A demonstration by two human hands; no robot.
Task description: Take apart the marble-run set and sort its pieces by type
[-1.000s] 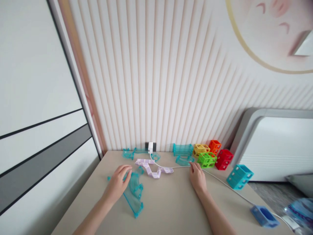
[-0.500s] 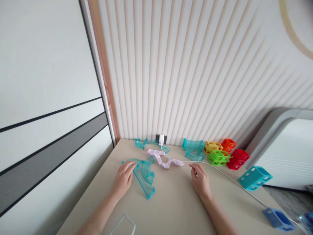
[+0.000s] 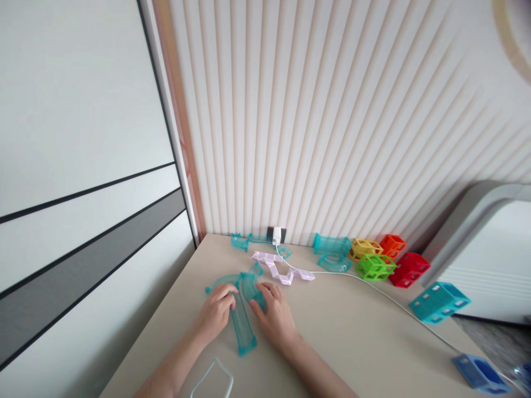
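Both my hands rest on a cluster of clear teal curved track pieces (image 3: 243,326) on a beige table (image 3: 340,337). My left hand (image 3: 218,312) lies on the left curved piece, fingers bent over it. My right hand (image 3: 274,315) presses its fingers on the right curved piece beside the long teal piece. Just beyond lies a pale lilac zigzag track piece (image 3: 282,272).
More teal track pieces (image 3: 332,246) sit by the ribbed wall. Yellow (image 3: 364,249), orange (image 3: 393,244), green (image 3: 375,266), red (image 3: 410,270) and teal (image 3: 438,301) lattice blocks stand at right, a blue block (image 3: 481,373) at the edge. A white cable (image 3: 385,298) runs from a wall plug (image 3: 276,235). A clear piece (image 3: 212,381) lies near me.
My right hand has moved left from the cable to the teal track pieces. The left hand stays on them, and the long teal piece has swung between my hands.
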